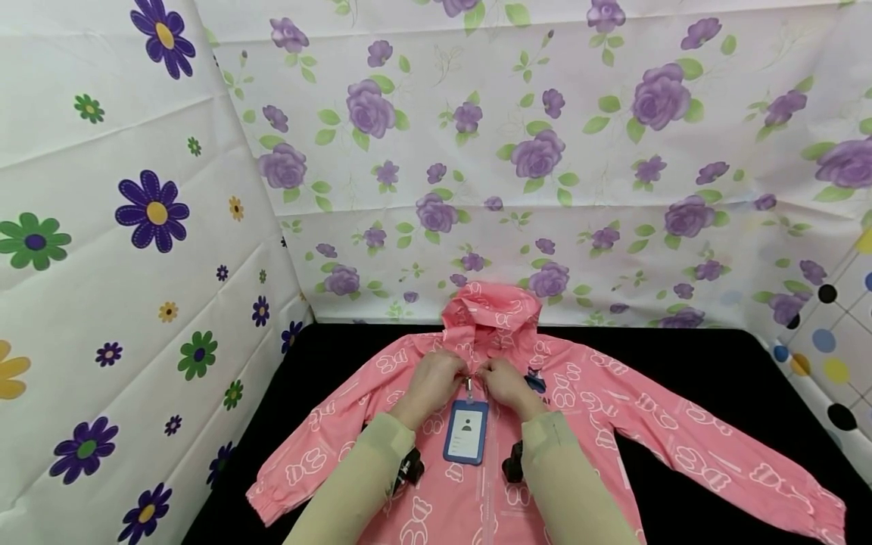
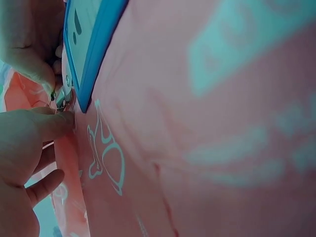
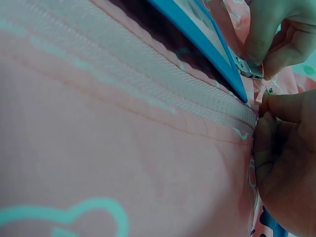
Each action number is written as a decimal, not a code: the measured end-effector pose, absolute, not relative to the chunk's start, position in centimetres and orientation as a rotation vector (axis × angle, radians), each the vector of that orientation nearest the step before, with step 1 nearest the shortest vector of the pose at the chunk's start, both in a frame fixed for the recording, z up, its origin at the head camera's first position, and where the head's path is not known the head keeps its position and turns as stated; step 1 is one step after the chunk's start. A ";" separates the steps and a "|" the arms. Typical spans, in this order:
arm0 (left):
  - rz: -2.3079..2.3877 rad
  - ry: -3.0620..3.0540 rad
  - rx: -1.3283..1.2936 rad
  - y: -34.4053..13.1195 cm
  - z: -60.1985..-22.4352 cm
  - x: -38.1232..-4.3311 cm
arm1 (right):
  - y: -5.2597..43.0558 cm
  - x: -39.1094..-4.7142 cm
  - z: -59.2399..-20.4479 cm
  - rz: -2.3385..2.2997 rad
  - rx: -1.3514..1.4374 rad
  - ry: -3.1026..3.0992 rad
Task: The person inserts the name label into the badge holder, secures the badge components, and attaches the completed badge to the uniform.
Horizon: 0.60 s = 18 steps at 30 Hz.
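A pink jacket point(image 1: 490, 492) with white rabbit-like outlines lies spread out, hood at the far side. On its front rests a blue-framed badge holder point(image 1: 465, 431) with a card inside, its metal clip point(image 3: 249, 68) towards the collar. My left hand point(image 1: 436, 378) pinches this clip between thumb and finger. Fingers curled, my right hand point(image 1: 506, 384) meets the left one just below the collar. Its thumb and forefinger pinch a small thin piece point(image 3: 269, 91) beside the clip; I cannot tell what it is. In the left wrist view the badge holder point(image 2: 94, 54) stands tilted off the jacket.
Beneath the jacket is a black table surface point(image 1: 681, 356). A rose-patterned sheet point(image 1: 579, 189) hangs behind, and a daisy-patterned one point(image 1: 225, 189) along the left. The jacket's right-hand sleeve point(image 1: 722, 439) stretches far out. A dark wrist camera point(image 1: 410, 468) sits at the left forearm.
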<state>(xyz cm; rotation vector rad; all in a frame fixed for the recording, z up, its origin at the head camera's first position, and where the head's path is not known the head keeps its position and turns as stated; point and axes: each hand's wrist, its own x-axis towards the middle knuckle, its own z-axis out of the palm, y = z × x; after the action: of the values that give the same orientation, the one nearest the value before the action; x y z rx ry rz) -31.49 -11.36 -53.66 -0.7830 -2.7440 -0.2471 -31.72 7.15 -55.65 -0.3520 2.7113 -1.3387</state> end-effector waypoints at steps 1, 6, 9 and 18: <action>-0.238 -2.741 -0.790 -11.3 -53.6 -31.4 | 7.2 -31.7 -55.7 -1.341 -0.367 2.708; -0.209 -2.727 -0.827 -11.3 -53.4 -31.3 | 7.5 -31.9 -56.1 -1.317 -0.436 2.725; -0.202 -2.723 -0.838 -11.2 -53.5 -31.4 | 7.3 -31.5 -55.4 -1.292 -0.392 2.724; -0.139 -2.722 -0.864 -11.0 -54.0 -31.5 | 6.9 -31.4 -55.2 -1.270 -0.374 2.740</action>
<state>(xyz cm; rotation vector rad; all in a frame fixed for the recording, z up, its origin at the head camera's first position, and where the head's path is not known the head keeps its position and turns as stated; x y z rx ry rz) -31.55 -11.01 -53.96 -0.8636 -2.7220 -0.1391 -31.36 6.90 -55.22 -0.3743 2.7397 -1.2704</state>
